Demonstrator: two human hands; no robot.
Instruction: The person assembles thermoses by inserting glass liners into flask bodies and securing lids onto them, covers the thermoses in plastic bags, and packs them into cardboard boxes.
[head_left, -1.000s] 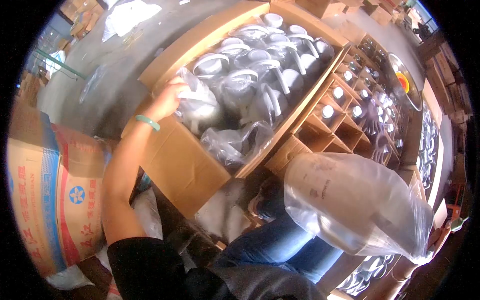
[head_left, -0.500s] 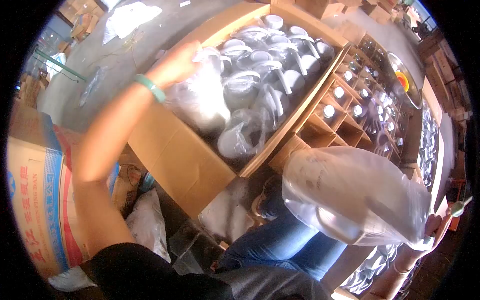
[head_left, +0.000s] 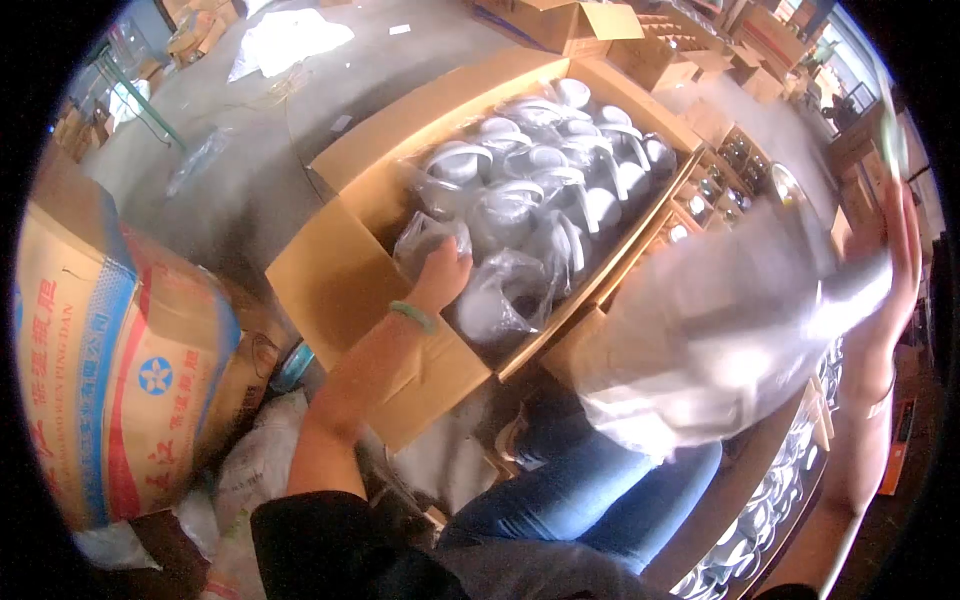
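Observation:
My left hand (head_left: 445, 272) reaches into an open cardboard box (head_left: 345, 290), its fingers closed on a plastic-wrapped jug (head_left: 420, 238) at the near left corner. Other bagged jugs (head_left: 510, 205) with pale lids and curved handles stand packed beside and behind it. On the right, my raised right hand (head_left: 900, 245) holds a large clear plastic bag (head_left: 700, 335) by its gathered end. The bag is blurred, and what it contains cannot be made out. A thin pale-green strip stands up at that hand's fingers, too smeared to name.
A divided carton (head_left: 690, 205) with capped bottles adjoins the box. Below the bag, another carton holds shiny wrapped pieces (head_left: 745, 530). A large printed carton (head_left: 130, 370) stands at left, sacks (head_left: 260, 450) near it. More boxes (head_left: 560, 25) line the far floor.
My left hand has moved down and inward, lowering the wrapped jug into the box's near corner. My right hand has risen, swinging the bag upward. The view has shifted.

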